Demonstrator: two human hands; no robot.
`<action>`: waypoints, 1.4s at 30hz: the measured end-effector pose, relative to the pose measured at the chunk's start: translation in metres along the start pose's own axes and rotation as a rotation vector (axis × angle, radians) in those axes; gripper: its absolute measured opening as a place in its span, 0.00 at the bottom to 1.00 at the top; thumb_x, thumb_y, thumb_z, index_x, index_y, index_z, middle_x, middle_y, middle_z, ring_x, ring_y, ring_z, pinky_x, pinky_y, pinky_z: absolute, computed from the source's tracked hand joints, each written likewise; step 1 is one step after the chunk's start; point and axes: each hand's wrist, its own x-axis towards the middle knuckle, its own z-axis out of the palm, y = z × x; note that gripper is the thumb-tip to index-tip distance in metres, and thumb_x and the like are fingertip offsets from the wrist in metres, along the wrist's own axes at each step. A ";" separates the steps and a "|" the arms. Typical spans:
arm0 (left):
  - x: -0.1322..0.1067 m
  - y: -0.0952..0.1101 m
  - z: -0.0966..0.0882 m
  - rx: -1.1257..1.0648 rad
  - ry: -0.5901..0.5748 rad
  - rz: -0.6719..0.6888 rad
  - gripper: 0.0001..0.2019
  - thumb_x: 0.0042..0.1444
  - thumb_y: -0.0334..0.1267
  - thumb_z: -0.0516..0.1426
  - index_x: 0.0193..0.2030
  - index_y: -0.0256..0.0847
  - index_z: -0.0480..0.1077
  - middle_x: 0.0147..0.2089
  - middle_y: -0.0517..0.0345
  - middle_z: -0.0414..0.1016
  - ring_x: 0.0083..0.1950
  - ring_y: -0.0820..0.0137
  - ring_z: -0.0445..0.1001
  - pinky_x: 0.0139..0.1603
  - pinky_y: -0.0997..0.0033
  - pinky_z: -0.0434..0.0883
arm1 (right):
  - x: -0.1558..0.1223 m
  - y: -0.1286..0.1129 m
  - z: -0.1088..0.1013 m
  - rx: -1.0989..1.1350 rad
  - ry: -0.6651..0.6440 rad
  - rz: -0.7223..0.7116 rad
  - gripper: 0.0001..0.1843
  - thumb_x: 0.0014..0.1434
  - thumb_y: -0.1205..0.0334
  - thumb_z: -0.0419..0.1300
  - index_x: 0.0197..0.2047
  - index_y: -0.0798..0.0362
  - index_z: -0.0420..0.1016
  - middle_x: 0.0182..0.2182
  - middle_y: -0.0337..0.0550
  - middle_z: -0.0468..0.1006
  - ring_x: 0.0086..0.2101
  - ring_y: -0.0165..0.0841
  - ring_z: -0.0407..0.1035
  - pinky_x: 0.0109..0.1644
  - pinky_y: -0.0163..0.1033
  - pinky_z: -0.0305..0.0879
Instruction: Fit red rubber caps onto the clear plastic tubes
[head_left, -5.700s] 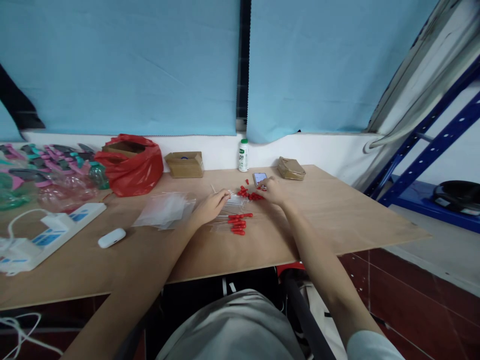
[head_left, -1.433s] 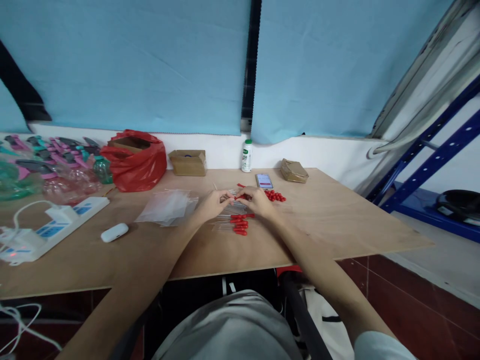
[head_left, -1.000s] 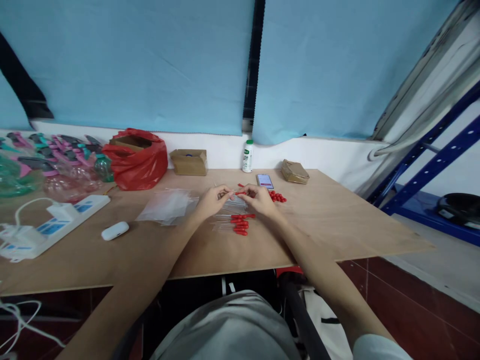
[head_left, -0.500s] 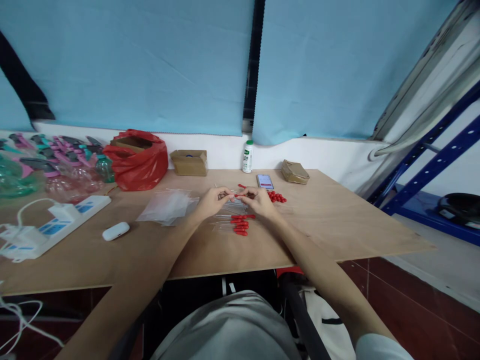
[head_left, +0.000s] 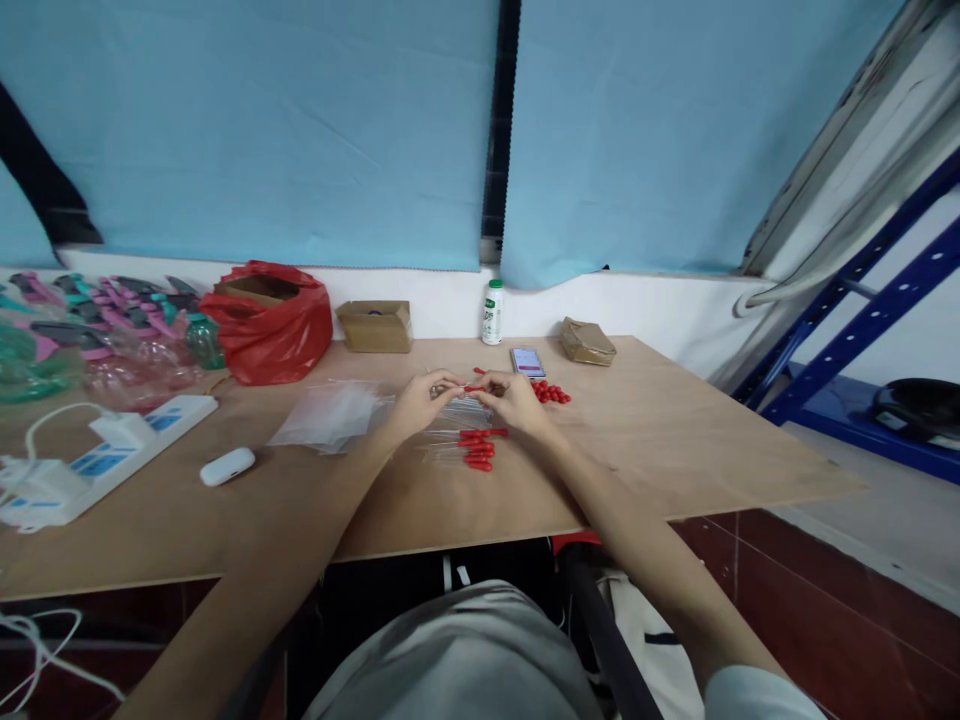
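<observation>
Red bulb [head_left: 476, 388] sits between your two hands, just above the middle of the wooden table [head_left: 712, 430]. Starting from the left, you have spray bottles [head_left: 124, 345] at the far side, a white power strip [head_left: 161, 425] nearer you and a white case [head_left: 227, 467] beside it. Next come a red bag [head_left: 281, 335] at the far side, a stack of clear plastic bags [head_left: 326, 417] and a cardboard box [head_left: 375, 328] by the wall. Your left hand [head_left: 424, 400] pinches what looks like a thin tube [head_left: 464, 388], though it is too small here to be certain. Below lie loose clear tubes [head_left: 471, 412] and, nearer you, a row of red-ended droppers [head_left: 478, 450]. A white bottle [head_left: 492, 318] stands beyond. Your right hand [head_left: 519, 402] grips the bulb between thumb and fingers. To its right are a phone [head_left: 527, 362], a pile of red bulbs [head_left: 553, 393] and a brown package [head_left: 586, 342].
</observation>
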 end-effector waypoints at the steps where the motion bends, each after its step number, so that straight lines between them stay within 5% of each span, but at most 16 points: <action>1: 0.000 -0.001 0.000 0.016 0.025 0.003 0.16 0.62 0.49 0.61 0.47 0.38 0.78 0.42 0.50 0.84 0.44 0.63 0.81 0.49 0.65 0.74 | 0.000 0.000 0.000 -0.010 0.006 -0.010 0.15 0.61 0.52 0.67 0.41 0.56 0.82 0.31 0.43 0.81 0.27 0.30 0.70 0.33 0.35 0.65; 20: 0.000 -0.011 0.001 0.012 0.082 -0.028 0.17 0.60 0.52 0.63 0.40 0.38 0.80 0.38 0.53 0.83 0.36 0.66 0.77 0.38 0.69 0.71 | -0.001 0.002 -0.002 0.127 0.009 0.029 0.17 0.62 0.49 0.66 0.42 0.56 0.81 0.29 0.44 0.82 0.29 0.33 0.76 0.37 0.38 0.72; 42: -0.002 -0.013 0.004 -0.061 0.019 -0.028 0.17 0.60 0.52 0.63 0.41 0.38 0.80 0.39 0.52 0.84 0.41 0.64 0.80 0.45 0.66 0.74 | -0.004 0.001 0.002 0.206 -0.016 0.033 0.16 0.60 0.49 0.68 0.39 0.55 0.82 0.30 0.45 0.83 0.30 0.35 0.77 0.38 0.40 0.75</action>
